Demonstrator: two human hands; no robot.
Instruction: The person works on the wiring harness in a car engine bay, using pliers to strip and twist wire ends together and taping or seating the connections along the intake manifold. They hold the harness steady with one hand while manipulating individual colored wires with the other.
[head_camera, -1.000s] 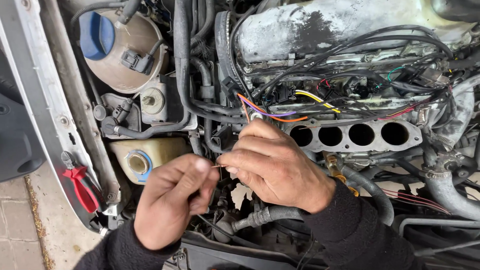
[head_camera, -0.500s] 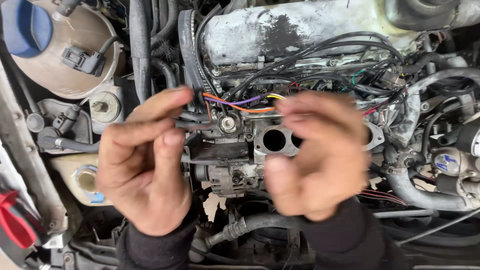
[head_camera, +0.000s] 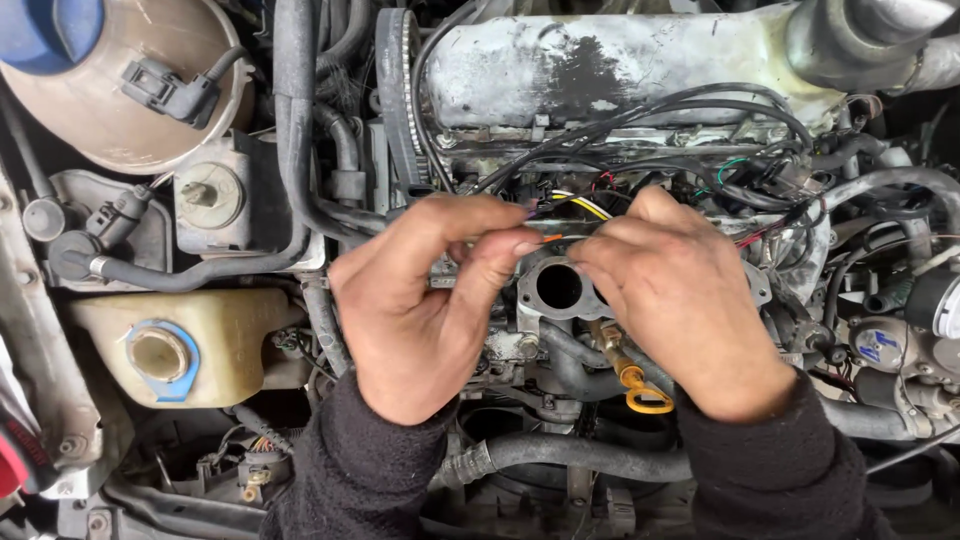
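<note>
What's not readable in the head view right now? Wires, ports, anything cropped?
- Head view: where the orange wire ends, covered by the left hand and right hand pinching it.
- Head view: the intake ports beyond the one open port, covered by the right hand.
- Head view: the coolant tank's blue cap, cut by the top edge.
- Head view: the red tool, cut by the left edge.

Open engine bay of a car, the sort of scene found at a repair garage or driveway job. Evidence: corroded grey engine cover along the top edge, black hoses and loose wiring throughout, yellowed fluid reservoir at left, yellow dipstick loop low centre. Everything grimy, oil-stained.
</note>
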